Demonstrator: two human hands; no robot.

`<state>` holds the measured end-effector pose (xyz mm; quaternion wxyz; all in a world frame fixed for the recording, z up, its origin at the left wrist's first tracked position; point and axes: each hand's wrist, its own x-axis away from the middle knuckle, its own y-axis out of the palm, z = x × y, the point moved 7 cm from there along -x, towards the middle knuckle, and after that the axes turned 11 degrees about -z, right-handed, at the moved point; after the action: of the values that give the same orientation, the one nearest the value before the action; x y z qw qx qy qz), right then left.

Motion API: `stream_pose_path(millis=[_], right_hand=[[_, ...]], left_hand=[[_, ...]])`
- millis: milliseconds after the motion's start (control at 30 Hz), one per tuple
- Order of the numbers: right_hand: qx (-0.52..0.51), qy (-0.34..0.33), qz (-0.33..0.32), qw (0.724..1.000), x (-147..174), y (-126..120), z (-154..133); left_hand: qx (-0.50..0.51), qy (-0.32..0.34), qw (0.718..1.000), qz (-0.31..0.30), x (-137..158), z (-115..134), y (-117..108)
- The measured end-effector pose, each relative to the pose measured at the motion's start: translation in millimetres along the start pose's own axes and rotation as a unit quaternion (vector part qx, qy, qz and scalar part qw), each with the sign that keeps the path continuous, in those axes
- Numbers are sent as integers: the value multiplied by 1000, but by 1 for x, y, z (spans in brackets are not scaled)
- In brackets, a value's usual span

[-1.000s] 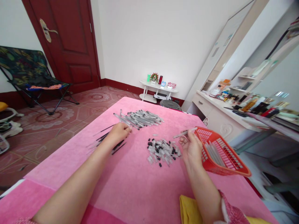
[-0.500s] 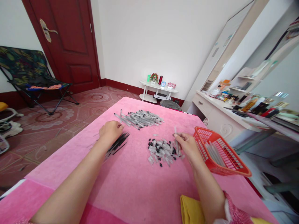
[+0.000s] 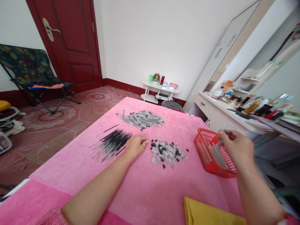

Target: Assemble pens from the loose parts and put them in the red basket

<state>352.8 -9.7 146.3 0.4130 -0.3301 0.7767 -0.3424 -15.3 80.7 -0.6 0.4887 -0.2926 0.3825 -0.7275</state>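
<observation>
My right hand [image 3: 237,147] is over the red basket [image 3: 202,151], with thumb and fingers pinched on a translucent pen barrel. More pale barrels [image 3: 217,156] lie inside the basket. My left hand [image 3: 136,146] is curled closed between two piles; anything in its fingers is hidden. To its right are loose clear pen caps [image 3: 167,150] mixed with small black plugs [image 3: 163,166]. On its left, thin black-and-clear ink refills [image 3: 112,142] lie in a fanned heap. Farther back is a stack of grey-looking pens [image 3: 142,119] with dark ends.
A pink cloth [image 3: 140,187] covers the table. Folded yellow fabric [image 3: 208,212] lies at the near edge. Cosmetic bottles crowd a white dresser [image 3: 211,101] on the right. A folding chair [image 3: 39,78] and a red door [image 3: 72,47] stand at the left back.
My right hand has moved right from the cap pile to above the basket, carrying the barrel. My left hand has shifted right, away from the refills and toward the caps.
</observation>
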Motion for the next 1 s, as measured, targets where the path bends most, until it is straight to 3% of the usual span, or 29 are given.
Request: stream_pose_path(millis=[100, 167, 233, 300, 400, 533, 633, 733, 1000], right_hand=[[157, 53, -76, 983, -14, 3, 35], [194, 57, -104, 974, -14, 8, 36], [196, 23, -78, 977, -9, 13, 13], [161, -56, -68, 983, -1, 30, -27], [64, -176, -173, 967, 13, 84, -90], [53, -234, -247, 939, 19, 160, -146], [93, -228, -263, 933, 14, 203, -166], [134, -208, -259, 933, 5, 226, -176], [197, -203, -265, 922, 1, 240, -178]], left_hand=[[-7, 1, 1000, 14, 0, 1, -3], [-13, -1, 1000, 19, 0, 3, -4], [-16, -10, 1000, 16, 0, 4, -3], [-15, -17, 1000, 11, 1, 4, -4], [-12, -20, 1000, 5, 1, 3, -4], [-8, -3, 1000, 14, 3, 3, -5], [-15, 13, 1000, 23, 3, 4, -5], [-14, 10, 1000, 21, 3, 2, -5], [-11, 18, 999, 24, 0, 0, -3]])
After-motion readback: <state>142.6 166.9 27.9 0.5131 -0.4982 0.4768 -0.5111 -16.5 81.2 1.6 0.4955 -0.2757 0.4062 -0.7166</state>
